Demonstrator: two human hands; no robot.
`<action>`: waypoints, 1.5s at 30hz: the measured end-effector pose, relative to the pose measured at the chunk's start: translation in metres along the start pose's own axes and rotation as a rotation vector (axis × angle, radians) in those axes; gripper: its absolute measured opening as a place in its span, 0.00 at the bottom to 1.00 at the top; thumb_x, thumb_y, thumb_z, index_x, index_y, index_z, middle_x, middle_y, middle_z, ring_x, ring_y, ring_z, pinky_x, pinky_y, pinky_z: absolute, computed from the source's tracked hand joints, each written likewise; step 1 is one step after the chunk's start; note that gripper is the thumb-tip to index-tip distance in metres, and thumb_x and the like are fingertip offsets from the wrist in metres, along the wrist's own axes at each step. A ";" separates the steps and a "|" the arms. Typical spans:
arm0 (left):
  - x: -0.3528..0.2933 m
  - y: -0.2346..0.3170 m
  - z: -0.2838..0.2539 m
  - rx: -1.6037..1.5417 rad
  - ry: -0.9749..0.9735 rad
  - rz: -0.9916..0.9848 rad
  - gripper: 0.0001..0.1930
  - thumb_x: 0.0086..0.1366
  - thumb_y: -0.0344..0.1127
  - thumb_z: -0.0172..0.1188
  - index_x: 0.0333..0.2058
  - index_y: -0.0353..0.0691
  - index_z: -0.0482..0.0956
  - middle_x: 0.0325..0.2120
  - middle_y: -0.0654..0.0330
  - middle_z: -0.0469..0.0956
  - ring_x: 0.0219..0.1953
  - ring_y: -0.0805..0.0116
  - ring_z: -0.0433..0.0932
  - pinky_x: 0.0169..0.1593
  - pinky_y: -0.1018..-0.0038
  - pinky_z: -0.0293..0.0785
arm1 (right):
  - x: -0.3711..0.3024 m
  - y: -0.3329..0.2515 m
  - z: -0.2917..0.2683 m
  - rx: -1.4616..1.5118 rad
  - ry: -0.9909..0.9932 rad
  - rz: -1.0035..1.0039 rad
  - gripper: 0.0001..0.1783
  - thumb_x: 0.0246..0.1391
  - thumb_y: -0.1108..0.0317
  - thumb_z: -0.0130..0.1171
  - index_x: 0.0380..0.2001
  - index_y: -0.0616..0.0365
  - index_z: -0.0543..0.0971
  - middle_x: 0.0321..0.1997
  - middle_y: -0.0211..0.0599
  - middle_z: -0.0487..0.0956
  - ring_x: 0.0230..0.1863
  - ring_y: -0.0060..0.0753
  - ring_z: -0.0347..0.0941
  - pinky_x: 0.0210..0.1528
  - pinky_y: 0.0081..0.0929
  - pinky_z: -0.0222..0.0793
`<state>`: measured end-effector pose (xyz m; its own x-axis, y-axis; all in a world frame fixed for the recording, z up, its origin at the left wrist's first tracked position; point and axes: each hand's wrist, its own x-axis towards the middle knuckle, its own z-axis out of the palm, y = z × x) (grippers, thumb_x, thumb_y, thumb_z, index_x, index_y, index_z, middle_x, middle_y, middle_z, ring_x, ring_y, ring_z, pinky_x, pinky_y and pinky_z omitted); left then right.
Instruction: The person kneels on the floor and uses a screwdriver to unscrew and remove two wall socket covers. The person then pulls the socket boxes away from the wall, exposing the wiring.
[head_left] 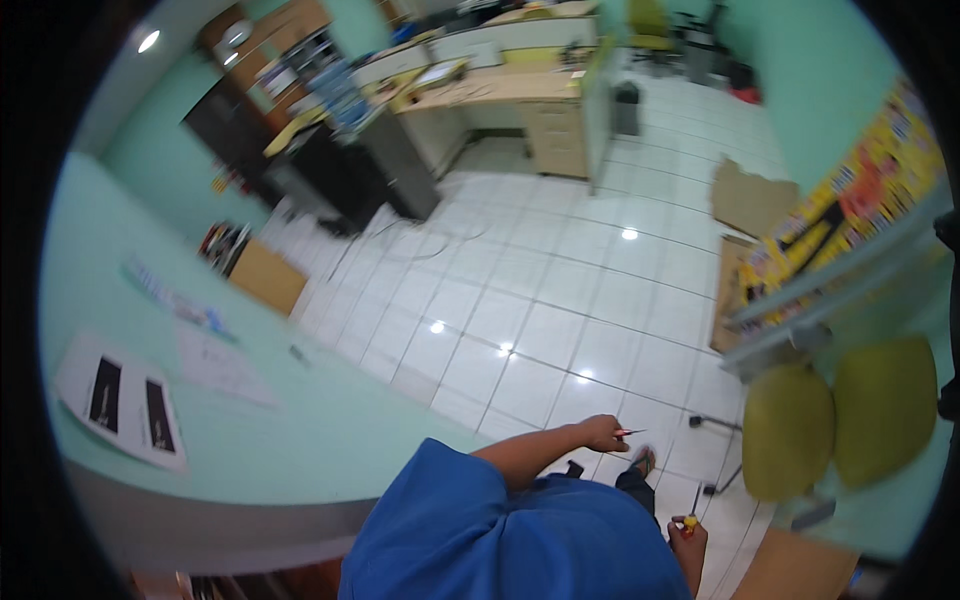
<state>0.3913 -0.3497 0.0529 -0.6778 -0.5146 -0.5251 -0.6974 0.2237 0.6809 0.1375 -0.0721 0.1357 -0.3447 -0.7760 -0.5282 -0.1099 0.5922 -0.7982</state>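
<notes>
Left hand (603, 434) curls round a slim pointed tool (627, 433), right hand (687, 545) round a yellow-handled screwdriver (691, 523), tips outward (likely keeping fingers clear), yellow-green chair (787, 432) beyond the right

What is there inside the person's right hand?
The right hand holds a screwdriver-like tool. Its thin shaft and some of its yellow-and-red handle show; the hand covers the rest, which cannot be seen.

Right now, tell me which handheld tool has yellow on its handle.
The screwdriver in the right hand: its handle shows yellow, whereas the slim tool in the left hand looks reddish at the grip.
</notes>
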 end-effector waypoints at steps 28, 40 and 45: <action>-0.090 -0.336 -0.198 -1.183 0.561 -0.762 0.25 0.55 0.62 0.63 0.31 0.43 0.85 0.24 0.59 0.80 0.24 0.67 0.74 0.27 0.68 0.69 | 0.508 -0.474 0.577 -1.357 -1.390 -0.481 0.17 0.48 0.62 0.63 0.43 0.52 0.84 0.42 0.47 0.85 0.47 0.52 0.81 0.51 0.42 0.75; -0.150 -0.501 -0.488 -1.086 0.815 -0.978 0.16 0.61 0.51 0.61 0.33 0.44 0.85 0.32 0.47 0.84 0.36 0.49 0.83 0.43 0.58 0.76 | 0.621 -0.677 0.951 -1.505 -1.744 -0.419 0.18 0.45 0.61 0.65 0.40 0.56 0.83 0.38 0.44 0.85 0.40 0.42 0.81 0.47 0.35 0.74; -0.190 -0.554 -0.579 -1.129 0.973 -0.963 0.15 0.65 0.47 0.58 0.36 0.41 0.84 0.34 0.45 0.84 0.39 0.45 0.82 0.46 0.56 0.76 | 0.654 -0.719 1.068 -1.598 -1.738 -0.358 0.21 0.46 0.57 0.68 0.39 0.61 0.83 0.35 0.39 0.84 0.36 0.31 0.78 0.44 0.31 0.73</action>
<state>1.0413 -0.8557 0.0709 0.4992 -0.4597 -0.7345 0.0415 -0.8340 0.5502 0.9871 -1.2378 0.0552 0.5293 0.2574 -0.8085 -0.5968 -0.5643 -0.5704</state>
